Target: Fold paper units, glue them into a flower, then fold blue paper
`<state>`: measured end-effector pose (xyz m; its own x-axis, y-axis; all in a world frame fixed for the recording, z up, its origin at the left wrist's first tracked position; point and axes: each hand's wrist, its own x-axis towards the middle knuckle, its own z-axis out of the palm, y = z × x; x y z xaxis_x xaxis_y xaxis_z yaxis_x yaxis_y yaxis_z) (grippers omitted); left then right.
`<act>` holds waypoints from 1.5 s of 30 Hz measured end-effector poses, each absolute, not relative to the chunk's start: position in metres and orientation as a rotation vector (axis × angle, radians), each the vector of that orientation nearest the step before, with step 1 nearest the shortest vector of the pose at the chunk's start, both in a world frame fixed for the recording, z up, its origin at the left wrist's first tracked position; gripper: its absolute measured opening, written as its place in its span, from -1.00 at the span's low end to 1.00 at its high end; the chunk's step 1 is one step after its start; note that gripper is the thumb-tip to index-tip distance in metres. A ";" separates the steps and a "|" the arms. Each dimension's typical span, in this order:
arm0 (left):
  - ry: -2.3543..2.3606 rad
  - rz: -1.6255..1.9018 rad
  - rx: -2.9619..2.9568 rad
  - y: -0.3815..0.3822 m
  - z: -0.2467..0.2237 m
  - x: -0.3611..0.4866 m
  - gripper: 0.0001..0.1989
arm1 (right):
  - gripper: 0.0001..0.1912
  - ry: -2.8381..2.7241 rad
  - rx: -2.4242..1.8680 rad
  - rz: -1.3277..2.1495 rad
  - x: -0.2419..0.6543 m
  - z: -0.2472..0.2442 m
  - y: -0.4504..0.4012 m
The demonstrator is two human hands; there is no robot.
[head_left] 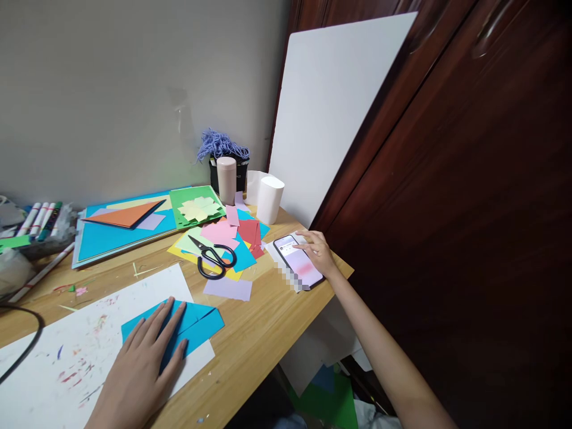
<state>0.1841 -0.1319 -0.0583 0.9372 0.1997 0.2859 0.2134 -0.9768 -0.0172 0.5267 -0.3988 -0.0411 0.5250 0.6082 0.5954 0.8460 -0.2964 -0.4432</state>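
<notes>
My left hand (149, 351) lies flat with fingers spread on a folded piece of blue paper (201, 325). That paper rests on a large white sheet (58, 369) marked with colour stains. At the right end of the table, my right hand (316, 250) reaches over a smartphone (297, 262) with its screen lit. Its fingers are stretched out, touching or just above the upper part of the screen. Black-handled scissors (213, 256) lie between the two hands on coloured paper pieces, with a lilac paper strip (227, 289) nearer to me.
A folded orange paper (129, 214) lies on blue sheets at the back. Behind the scissors stand a pinkish cup (226, 182), a white container (270, 199) and blue yarn (221, 145). Markers (40, 220) lie at left. The table's front edge (286, 351) runs diagonally; dark cabinet doors (447, 208) rise at right.
</notes>
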 end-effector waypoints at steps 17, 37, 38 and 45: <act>-0.306 -0.461 -3.045 -0.133 -0.058 0.183 -0.35 | -0.65 -1.123 -2.009 -0.417 0.525 -0.038 -0.399; -0.351 -0.438 -3.081 -0.133 -0.057 0.184 -0.35 | -0.65 -1.167 -2.027 -0.416 0.525 -0.038 -0.398; -0.352 -0.444 -3.086 -0.133 -0.057 0.184 -0.35 | -0.65 -1.160 -2.022 -0.420 0.524 -0.038 -0.398; -0.357 -0.430 -3.104 -0.133 -0.057 0.183 -0.36 | -0.65 -1.137 -2.030 -0.433 0.525 -0.039 -0.399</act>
